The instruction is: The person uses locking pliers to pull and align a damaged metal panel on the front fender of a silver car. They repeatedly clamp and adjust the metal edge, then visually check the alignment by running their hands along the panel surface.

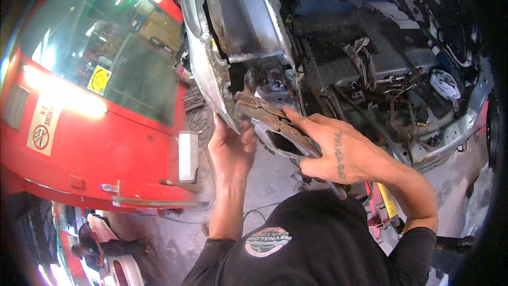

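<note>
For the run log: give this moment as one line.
left hand: gripping bare metal panel edge | right hand: holding locking pliers | pliers at panel

The left hand (231,148) and the right hand (338,153), which is gripping the locking pliers (275,124), are crowding the lower edge of the bare metal panel (233,32), leaving little room between them. To the left, the red car (95,127) is standing close, narrowing the gap beside the panel, though open grey floor (270,180) is lying below the hands. To the right, the stripped bay (381,74) is offering only tight passages among hanging wires, brackets and a white rag (444,85).
</note>
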A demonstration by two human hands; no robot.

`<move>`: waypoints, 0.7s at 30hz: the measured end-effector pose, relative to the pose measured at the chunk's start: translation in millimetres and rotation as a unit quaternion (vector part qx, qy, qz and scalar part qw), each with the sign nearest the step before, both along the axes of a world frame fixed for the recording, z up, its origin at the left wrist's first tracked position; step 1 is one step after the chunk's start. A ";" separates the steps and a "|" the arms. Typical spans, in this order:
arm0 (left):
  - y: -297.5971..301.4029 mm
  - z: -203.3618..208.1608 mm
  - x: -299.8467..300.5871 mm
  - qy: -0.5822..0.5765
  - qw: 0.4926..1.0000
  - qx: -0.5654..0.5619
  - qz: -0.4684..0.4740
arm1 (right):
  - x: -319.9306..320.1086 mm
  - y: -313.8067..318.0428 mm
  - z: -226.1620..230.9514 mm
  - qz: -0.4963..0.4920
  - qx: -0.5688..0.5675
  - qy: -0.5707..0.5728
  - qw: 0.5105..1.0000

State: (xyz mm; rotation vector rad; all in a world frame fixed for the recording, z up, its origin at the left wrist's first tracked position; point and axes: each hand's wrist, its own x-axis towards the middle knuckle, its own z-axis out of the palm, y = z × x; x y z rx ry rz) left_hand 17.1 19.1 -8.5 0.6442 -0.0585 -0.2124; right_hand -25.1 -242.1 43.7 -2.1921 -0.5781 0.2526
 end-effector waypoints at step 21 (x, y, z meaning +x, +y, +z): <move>4.3 8.5 -3.9 0.029 0.999 0.001 0.014 | 37.5 -12.0 98.2 0.089 -0.230 -0.116 0.962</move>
